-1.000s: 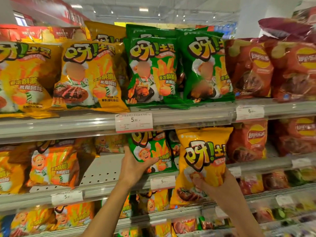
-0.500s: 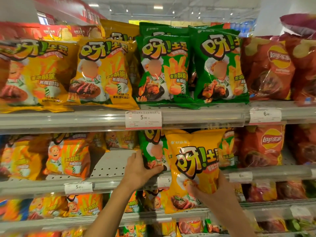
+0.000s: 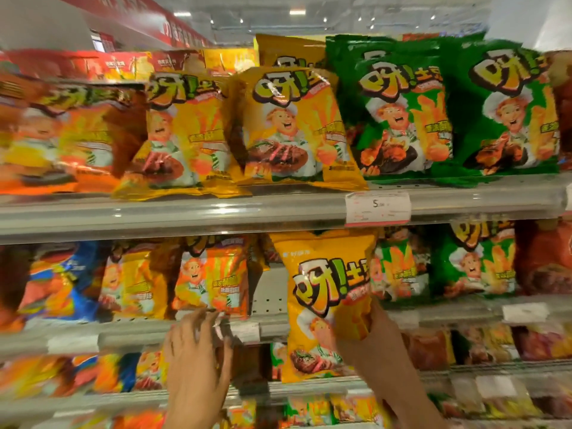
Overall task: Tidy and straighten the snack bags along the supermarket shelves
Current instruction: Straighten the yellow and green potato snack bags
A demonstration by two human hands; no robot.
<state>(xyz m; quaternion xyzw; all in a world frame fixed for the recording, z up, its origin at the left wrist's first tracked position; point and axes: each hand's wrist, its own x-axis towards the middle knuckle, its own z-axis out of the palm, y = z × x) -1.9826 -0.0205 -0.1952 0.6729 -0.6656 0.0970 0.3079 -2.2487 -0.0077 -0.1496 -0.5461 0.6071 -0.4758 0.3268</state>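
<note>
My right hand grips a yellow snack bag by its right side and holds it upright in front of the middle shelf. My left hand is blurred, with its fingers spread and holding nothing; the fingertips are at the shelf lip just below an orange bag. A bare gap of shelf back shows between the orange bag and the held yellow bag. Green bags stand to the right on the same shelf.
The top shelf carries yellow bags and green bags standing in a row, with a price tag on its lip. Red chip bags sit at far right. Lower shelves hold more bags.
My left hand has let go of the green bag and moved left to the shelf lip under the orange bag. The view has swung left; my right hand keeps the yellow bag.
</note>
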